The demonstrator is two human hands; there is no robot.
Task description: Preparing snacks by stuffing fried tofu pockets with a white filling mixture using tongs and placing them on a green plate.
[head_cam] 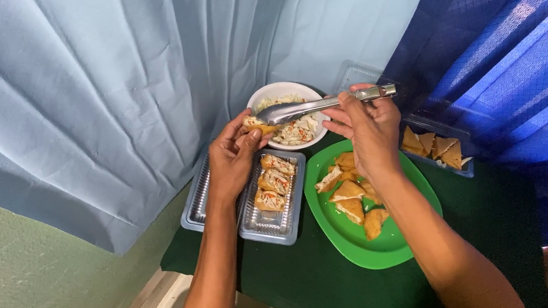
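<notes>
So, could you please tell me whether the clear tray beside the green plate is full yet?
Not full: the clear tray holds three filled pieces at its far end; its near end is bare.

My left hand (233,157) covers most of the small fried pocket (258,129) it pinches, so I see only one golden corner of it, and I cannot tell how full it is. My right hand (366,129) wraps the handle of the long metal spoon (296,110), hiding its middle. The spoon's bowl blocks part of the round white bowl of shredded salad (284,92). My right wrist hides several fried triangles on the oval green plastic plate (340,236). The clear plastic tray (440,147) at the right is partly behind that hand; a second clear piece behind it is too faint to identify. The dark green tabletop (304,282) is cut off at the bottom edge.
</notes>
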